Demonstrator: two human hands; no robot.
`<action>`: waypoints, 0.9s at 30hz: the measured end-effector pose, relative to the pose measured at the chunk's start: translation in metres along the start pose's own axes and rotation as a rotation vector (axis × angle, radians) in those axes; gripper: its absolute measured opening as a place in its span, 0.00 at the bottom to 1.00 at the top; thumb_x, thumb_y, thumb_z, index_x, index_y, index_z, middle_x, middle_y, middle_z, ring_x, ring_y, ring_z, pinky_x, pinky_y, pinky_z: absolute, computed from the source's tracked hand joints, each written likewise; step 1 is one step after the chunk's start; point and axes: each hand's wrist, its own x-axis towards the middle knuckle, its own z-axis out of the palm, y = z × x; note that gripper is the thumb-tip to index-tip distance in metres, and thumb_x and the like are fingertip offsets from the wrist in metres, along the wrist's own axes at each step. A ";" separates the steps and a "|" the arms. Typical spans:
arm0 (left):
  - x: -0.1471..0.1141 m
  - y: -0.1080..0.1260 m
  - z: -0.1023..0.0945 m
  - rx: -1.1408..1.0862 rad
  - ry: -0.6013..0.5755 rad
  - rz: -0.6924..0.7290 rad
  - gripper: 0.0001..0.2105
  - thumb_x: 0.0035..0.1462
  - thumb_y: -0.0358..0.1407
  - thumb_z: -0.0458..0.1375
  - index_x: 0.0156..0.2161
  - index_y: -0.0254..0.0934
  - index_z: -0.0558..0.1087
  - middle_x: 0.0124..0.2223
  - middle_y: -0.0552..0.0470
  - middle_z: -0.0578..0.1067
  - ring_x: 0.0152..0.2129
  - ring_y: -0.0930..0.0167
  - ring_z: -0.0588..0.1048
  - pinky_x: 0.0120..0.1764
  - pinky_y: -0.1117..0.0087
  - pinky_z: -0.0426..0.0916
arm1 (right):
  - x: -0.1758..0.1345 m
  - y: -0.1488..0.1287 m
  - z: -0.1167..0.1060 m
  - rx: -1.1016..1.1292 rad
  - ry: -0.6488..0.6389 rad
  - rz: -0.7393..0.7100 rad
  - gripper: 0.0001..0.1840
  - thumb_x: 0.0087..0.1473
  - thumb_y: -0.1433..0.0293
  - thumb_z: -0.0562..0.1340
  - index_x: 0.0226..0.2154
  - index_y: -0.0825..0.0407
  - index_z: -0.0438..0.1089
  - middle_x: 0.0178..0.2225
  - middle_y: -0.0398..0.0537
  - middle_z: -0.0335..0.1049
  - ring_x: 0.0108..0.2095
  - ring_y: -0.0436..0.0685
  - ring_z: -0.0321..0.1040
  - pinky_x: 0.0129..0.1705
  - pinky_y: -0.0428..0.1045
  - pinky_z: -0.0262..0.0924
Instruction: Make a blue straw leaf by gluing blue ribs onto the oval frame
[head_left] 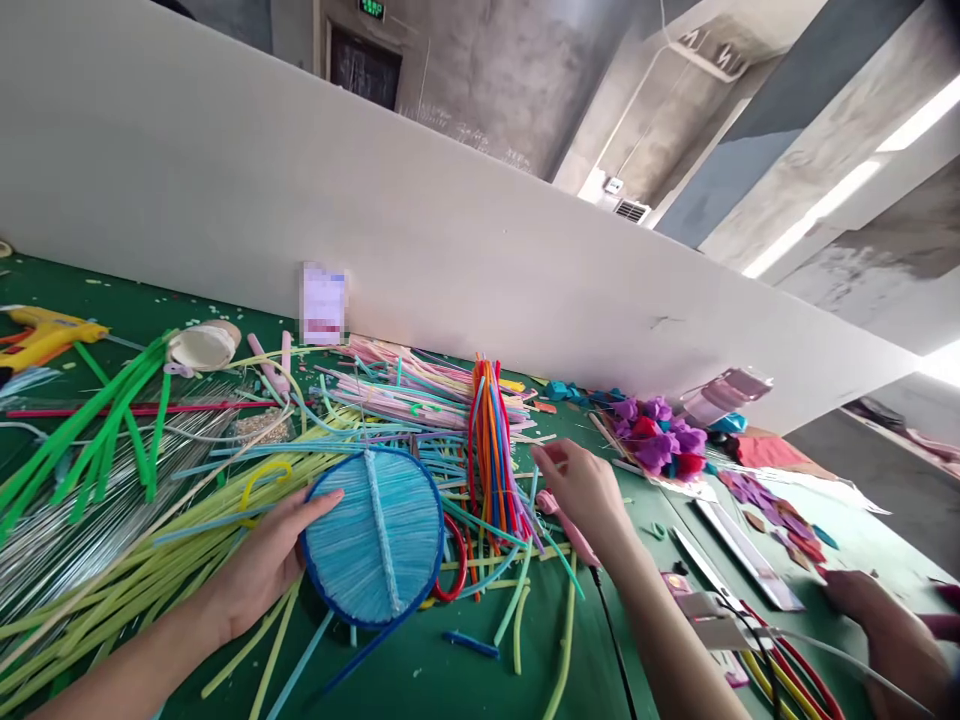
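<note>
1. The blue disc [349,550], light blue strands inside a dark blue rim, is held up toward the front of the green surface [427,680], with a fuzzy pale strip running down its face.
2. The person's left hand [271,545] has it by the left edge, fingers closed on it, thumb laid across the front.
3. The right hand [581,490] is apart from the disc, raised just beside an upright-looking bundle of many-coloured stems [491,455]. Its fingers are bent with the tips close together; from where I stand, I can't tell whether something fine is pinched there.
4. Below that hand lies a pink tool [576,535] with a black cord [611,620].
5. A red handle loop [463,560] shows just behind the disc's right edge, and a short dark blue piece [471,645] lies nearby.
6. Yellow-green stems [150,575] spread under the left arm; a yellow glue gun [56,335] sits at the far left.
7. Over on the right are purple and red flowers [660,435], and nearer, another person's hand [862,600].
</note>
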 end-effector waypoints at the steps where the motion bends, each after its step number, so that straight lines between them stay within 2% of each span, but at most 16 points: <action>1: -0.001 0.001 0.001 0.006 0.005 0.006 0.21 0.53 0.49 0.66 0.50 0.44 0.76 0.52 0.46 0.80 0.52 0.56 0.77 0.50 0.60 0.75 | 0.010 -0.011 0.001 0.013 -0.003 -0.027 0.24 0.62 0.51 0.52 0.35 0.51 0.73 0.33 0.52 0.76 0.36 0.60 0.72 0.37 0.50 0.58; 5: -0.006 0.006 0.008 0.000 0.041 0.005 0.22 0.54 0.51 0.64 0.51 0.44 0.76 0.53 0.47 0.80 0.52 0.57 0.76 0.51 0.61 0.75 | 0.050 -0.044 0.014 0.038 -0.014 -0.078 0.19 0.58 0.56 0.59 0.27 0.53 0.73 0.30 0.53 0.76 0.35 0.60 0.72 0.32 0.48 0.53; 7: -0.008 0.008 0.010 -0.024 0.038 -0.020 0.22 0.54 0.51 0.64 0.51 0.43 0.76 0.52 0.47 0.80 0.52 0.57 0.76 0.51 0.62 0.75 | 0.065 -0.052 0.017 0.055 -0.026 -0.084 0.14 0.54 0.63 0.63 0.22 0.54 0.72 0.26 0.52 0.75 0.33 0.58 0.71 0.30 0.48 0.52; 10: -0.009 0.009 0.010 -0.055 0.015 -0.036 0.22 0.55 0.50 0.64 0.51 0.41 0.76 0.52 0.47 0.80 0.52 0.58 0.77 0.50 0.64 0.76 | 0.075 -0.056 0.011 0.105 -0.013 -0.079 0.11 0.51 0.69 0.62 0.20 0.54 0.71 0.23 0.50 0.73 0.30 0.56 0.71 0.30 0.47 0.52; 15: -0.008 0.008 0.009 -0.059 0.027 -0.051 0.20 0.55 0.46 0.66 0.51 0.40 0.76 0.51 0.46 0.81 0.51 0.59 0.77 0.47 0.66 0.76 | 0.070 -0.054 -0.026 0.257 0.055 -0.054 0.13 0.55 0.63 0.59 0.26 0.54 0.72 0.21 0.47 0.72 0.22 0.52 0.68 0.27 0.46 0.56; 18: -0.004 0.007 0.006 -0.065 0.008 -0.061 0.22 0.56 0.47 0.64 0.53 0.39 0.74 0.53 0.45 0.80 0.52 0.59 0.77 0.47 0.67 0.76 | 0.062 -0.059 -0.054 0.364 0.137 -0.062 0.16 0.57 0.59 0.58 0.30 0.55 0.72 0.22 0.47 0.72 0.20 0.49 0.66 0.25 0.46 0.58; 19: -0.002 0.006 0.004 -0.067 0.002 -0.064 0.24 0.56 0.48 0.64 0.55 0.40 0.73 0.53 0.45 0.79 0.52 0.59 0.76 0.46 0.67 0.76 | 0.058 -0.062 -0.063 0.430 0.185 -0.076 0.16 0.58 0.58 0.58 0.32 0.54 0.71 0.23 0.46 0.72 0.19 0.48 0.65 0.23 0.45 0.59; 20: 0.000 0.005 0.002 -0.067 0.003 -0.066 0.25 0.56 0.48 0.64 0.57 0.40 0.72 0.54 0.46 0.79 0.53 0.59 0.76 0.46 0.67 0.76 | 0.055 -0.066 -0.072 0.568 0.254 -0.113 0.16 0.56 0.58 0.61 0.32 0.54 0.71 0.23 0.45 0.72 0.18 0.48 0.64 0.21 0.45 0.58; 22: 0.003 0.003 -0.001 -0.066 0.020 -0.073 0.27 0.56 0.48 0.64 0.59 0.42 0.70 0.55 0.47 0.78 0.54 0.58 0.75 0.45 0.67 0.76 | 0.047 -0.076 -0.089 0.839 0.311 -0.194 0.14 0.53 0.59 0.66 0.31 0.53 0.71 0.21 0.42 0.69 0.17 0.46 0.62 0.18 0.43 0.57; 25: 0.006 0.000 -0.002 -0.082 0.014 -0.060 0.26 0.57 0.48 0.64 0.58 0.42 0.71 0.56 0.47 0.77 0.55 0.58 0.74 0.46 0.67 0.75 | 0.038 -0.089 -0.109 1.072 0.249 -0.234 0.12 0.47 0.63 0.72 0.30 0.53 0.73 0.22 0.41 0.70 0.18 0.45 0.64 0.21 0.42 0.63; 27: 0.005 0.000 -0.001 -0.102 -0.008 -0.038 0.24 0.57 0.47 0.63 0.56 0.40 0.73 0.55 0.47 0.78 0.54 0.59 0.75 0.47 0.67 0.75 | 0.035 -0.094 -0.119 1.165 0.124 -0.250 0.12 0.44 0.68 0.74 0.33 0.53 0.76 0.26 0.43 0.74 0.23 0.46 0.69 0.27 0.41 0.69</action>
